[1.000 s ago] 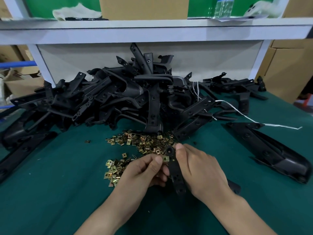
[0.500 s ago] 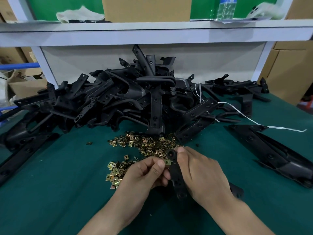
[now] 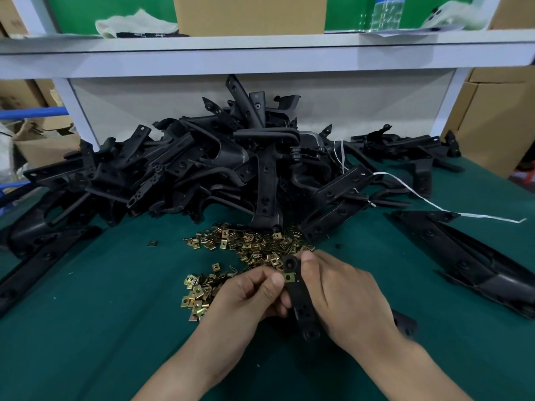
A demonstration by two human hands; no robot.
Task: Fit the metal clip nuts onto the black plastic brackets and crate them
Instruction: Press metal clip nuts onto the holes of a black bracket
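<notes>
Right now your left hand (image 3: 246,296) pinches a brass clip (image 3: 288,276) between thumb and forefinger. The clip touches the left edge of the bracket (image 3: 299,299), just below its round top end. Your right hand (image 3: 344,296) grips that bracket from its right side, with the thumb laid along the upper edge and the other fingers curled behind it, out of sight. The bracket stands nearly upright between your hands, and its lower end shows below your knuckles. A black piece pokes out past your right wrist; you cannot tell whether it belongs to the bracket.

Loose clips (image 3: 254,247) lie scattered on the green table (image 3: 101,328), just beyond the bracket and to its left. One stray clip (image 3: 152,243) sits well to the bracket's left, apart from the rest. Beyond the bracket, past the clips, a heap (image 3: 231,169) of black brackets is piled up in front of the white shelf (image 3: 260,53). A white string (image 3: 434,206) trails out of the heap, far right of the bracket. A long black part (image 3: 477,264) lies flat on the table well to the bracket's right. High above the bracket, a cardboard box (image 3: 249,13), a pale cloth (image 3: 136,23) and a clear bottle (image 3: 386,13) rest on the shelf.
</notes>
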